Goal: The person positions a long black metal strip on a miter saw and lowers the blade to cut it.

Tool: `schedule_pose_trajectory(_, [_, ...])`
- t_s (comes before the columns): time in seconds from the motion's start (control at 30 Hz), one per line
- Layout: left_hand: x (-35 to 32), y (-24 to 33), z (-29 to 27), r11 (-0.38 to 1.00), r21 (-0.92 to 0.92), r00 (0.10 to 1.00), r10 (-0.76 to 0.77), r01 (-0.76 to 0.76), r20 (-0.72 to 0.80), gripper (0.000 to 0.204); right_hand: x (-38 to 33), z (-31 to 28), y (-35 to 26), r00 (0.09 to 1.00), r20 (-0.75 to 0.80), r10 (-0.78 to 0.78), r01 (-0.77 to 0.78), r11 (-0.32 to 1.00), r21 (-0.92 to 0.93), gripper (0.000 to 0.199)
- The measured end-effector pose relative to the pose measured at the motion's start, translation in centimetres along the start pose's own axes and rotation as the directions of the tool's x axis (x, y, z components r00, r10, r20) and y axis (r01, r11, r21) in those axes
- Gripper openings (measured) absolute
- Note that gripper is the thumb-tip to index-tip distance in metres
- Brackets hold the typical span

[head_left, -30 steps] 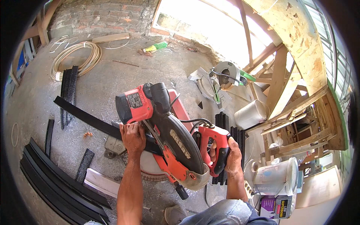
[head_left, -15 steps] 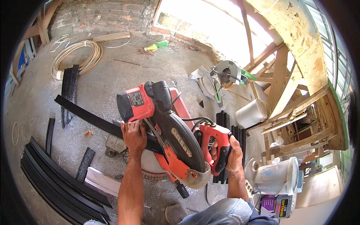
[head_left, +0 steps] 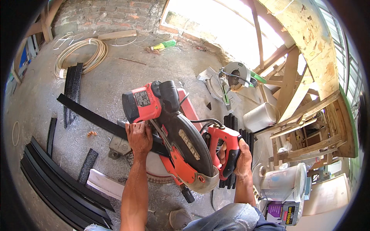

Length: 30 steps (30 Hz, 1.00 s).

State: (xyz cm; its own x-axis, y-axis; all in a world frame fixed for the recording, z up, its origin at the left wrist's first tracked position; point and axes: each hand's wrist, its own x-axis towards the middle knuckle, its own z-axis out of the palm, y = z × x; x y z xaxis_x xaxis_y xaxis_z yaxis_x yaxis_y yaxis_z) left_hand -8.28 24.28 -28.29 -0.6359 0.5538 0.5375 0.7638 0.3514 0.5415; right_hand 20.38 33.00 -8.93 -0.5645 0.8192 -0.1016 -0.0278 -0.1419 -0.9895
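Head view:

- Mitre saw point(head_left: 169, 134): red and black, standing on the concrete floor point(head_left: 115, 73) at the middle of the picture; red motor housing at upper left, dark blade guard running down to the lower right, round base partly visible beneath.
- Black strip point(head_left: 92, 117): long, flat and dark, lying across the saw's table from the upper left, passing under the saw head.
- Left hand point(head_left: 139, 136): palm down, fingers spread flat, pressing on the black strip just beside the blade guard; it grips nothing.
- Right hand point(head_left: 241, 159): fingers wrapped tight round the red saw handle point(head_left: 225, 148), thumb on the outer side.
- Stack of black strips point(head_left: 58, 184): long pieces lying together on the floor at lower left, well apart from the saw.
- Short black offcuts point(head_left: 88, 165): loose on the floor between the stack and the saw.
- White board piece point(head_left: 104, 184): on the floor beside the left forearm.
- Coiled hose point(head_left: 79, 57): pale, on the floor at upper left near the brick wall point(head_left: 111, 13).
- Second saw point(head_left: 231, 79): grey and green, on the floor at upper right.
- White buckets point(head_left: 285, 183): at right, near the wooden frame point(head_left: 304, 111).
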Motion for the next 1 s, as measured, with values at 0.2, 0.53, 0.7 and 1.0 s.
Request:
schedule_pose_trajectory(0.2, [0.04, 0.03, -0.03, 1.0, -0.007, 1.0, 0.006, -0.006, -0.005, 0.029, 0.05, -0.31, -0.04, 1.0, 0.028, 0.01, -0.009, 1.0, -0.004, 0.066])
schedule_pose_trajectory(0.53, [-0.1, -0.01, 0.19, 1.0, 0.009, 1.0, -0.005, 0.005, 0.013, 0.03, 0.03, -0.3, 0.02, 0.999, 0.032, -0.013, 0.014, 1.0, -0.023, 0.065])
schedule_pose_trajectory(0.7, [0.02, 0.04, -0.02, 1.0, 0.011, 1.0, -0.007, 0.007, 0.02, 0.03, 0.03, 0.02, 0.11, 1.0, 0.007, -0.028, 0.028, 0.999, -0.016, 0.065])
schedule_pose_trajectory(1.0, [0.0, -0.1, 0.47, 0.999, 0.025, 0.998, 0.026, -0.025, -0.051, 0.029, 0.06, -0.07, 0.12, 1.0, 0.011, -0.028, 0.028, 1.0, -0.014, 0.064])
